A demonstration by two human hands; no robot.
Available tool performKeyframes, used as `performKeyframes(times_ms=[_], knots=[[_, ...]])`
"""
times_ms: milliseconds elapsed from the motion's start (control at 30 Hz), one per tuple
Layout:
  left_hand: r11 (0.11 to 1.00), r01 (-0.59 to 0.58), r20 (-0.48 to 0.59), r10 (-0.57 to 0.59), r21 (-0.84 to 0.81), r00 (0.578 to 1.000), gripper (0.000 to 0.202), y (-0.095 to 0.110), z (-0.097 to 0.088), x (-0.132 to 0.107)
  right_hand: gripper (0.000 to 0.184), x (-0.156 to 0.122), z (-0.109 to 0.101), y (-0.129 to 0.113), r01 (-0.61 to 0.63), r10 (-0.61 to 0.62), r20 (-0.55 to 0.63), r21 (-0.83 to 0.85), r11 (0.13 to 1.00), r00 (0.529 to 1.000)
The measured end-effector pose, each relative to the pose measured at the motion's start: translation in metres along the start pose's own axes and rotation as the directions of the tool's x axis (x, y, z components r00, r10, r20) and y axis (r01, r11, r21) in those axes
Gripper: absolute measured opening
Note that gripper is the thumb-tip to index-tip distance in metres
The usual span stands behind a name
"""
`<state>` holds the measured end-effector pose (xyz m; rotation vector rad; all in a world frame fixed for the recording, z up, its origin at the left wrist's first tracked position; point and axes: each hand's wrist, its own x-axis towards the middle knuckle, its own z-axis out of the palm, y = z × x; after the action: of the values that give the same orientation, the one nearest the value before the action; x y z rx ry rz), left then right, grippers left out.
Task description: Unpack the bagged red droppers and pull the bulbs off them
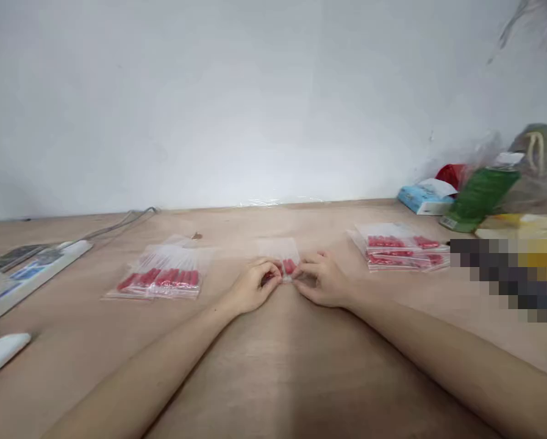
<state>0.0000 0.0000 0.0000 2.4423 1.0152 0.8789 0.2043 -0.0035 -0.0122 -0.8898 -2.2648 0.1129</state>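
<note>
Between my two hands a small clear zip bag (278, 247) lies on the wooden table, with red pieces (289, 266) inside its near end. My left hand (255, 283) pinches the left corner of the bag's near edge, thumb and fingers together. On the other side my right hand (321, 280) pinches the same edge close to its right corner. Parts of the red contents are hidden behind my fingers. Left of my hands is a group of similar filled bags (163, 275). A stack of more such bags (399, 247) lies to the right.
A power strip (35, 274) with cables and a white object (3, 353) lie at the left. At the back right are a blue tissue pack (424, 199), a green bottle (483, 195) and yellow packaging (543, 235). A wall (255, 103) rises behind the table (236, 378).
</note>
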Motion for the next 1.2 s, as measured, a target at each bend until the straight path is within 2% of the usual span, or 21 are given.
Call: performKeyframes(times_ms=[200, 433, 667, 933, 1200], knots=[[0.999, 0.036, -0.036, -0.037, -0.009, 0.999, 0.011, 0.001, 0.002, -0.002, 0.012, 0.002, 0.006, 0.003, 0.063, -0.083, -0.163, -0.123, 0.99, 0.983], [0.997, 0.025, -0.059, -0.021, 0.067, 0.998, 0.013, 0.007, 0.0, -0.002, 0.017, 0.003, 0.01, 0.001, 0.131, -0.178, -0.213, -0.221, 0.966, 0.961], [0.985, -0.152, -0.076, 0.158, 0.087, 0.984, 0.01, 0.006, 0.005, 0.005, 0.018, 0.004, 0.012, 0.001, 0.141, -0.168, -0.144, -0.186, 0.972, 0.975], [0.993, -0.098, -0.019, 0.099, 0.063, 0.995, 0.013, 0.004, 0.008, 0.005, 0.017, 0.005, 0.015, -0.003, 0.083, -0.09, -0.069, -0.099, 0.992, 0.994], [0.995, -0.049, -0.024, 0.051, 0.083, 0.998, 0.012, 0.005, 0.012, 0.002, 0.015, 0.007, 0.015, -0.006, 0.036, -0.041, -0.036, -0.113, 0.993, 0.999]])
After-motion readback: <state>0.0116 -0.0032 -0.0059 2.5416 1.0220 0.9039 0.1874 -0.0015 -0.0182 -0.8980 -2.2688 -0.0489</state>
